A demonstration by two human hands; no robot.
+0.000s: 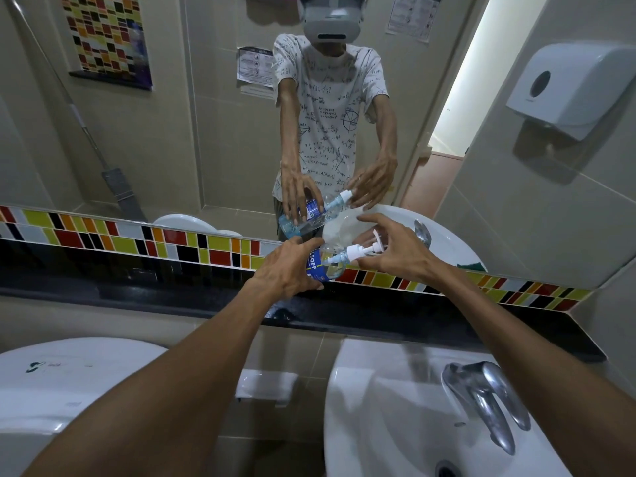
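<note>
A clear pump bottle [331,264] with a blue label and a white pump head is tilted to the right, above the black ledge [378,320] below the mirror. My left hand [285,270] grips its body from the left. My right hand [395,251] hovers at the pump head with fingers spread; whether it touches the pump I cannot tell. The mirror [213,139] reflects both hands and the bottle.
A white sink [385,418] with a chrome tap [488,401] is at the lower right. A second white basin [69,383] sits at the lower left. A paper dispenser [568,87] hangs on the right wall. A band of coloured tiles [172,246] runs under the mirror.
</note>
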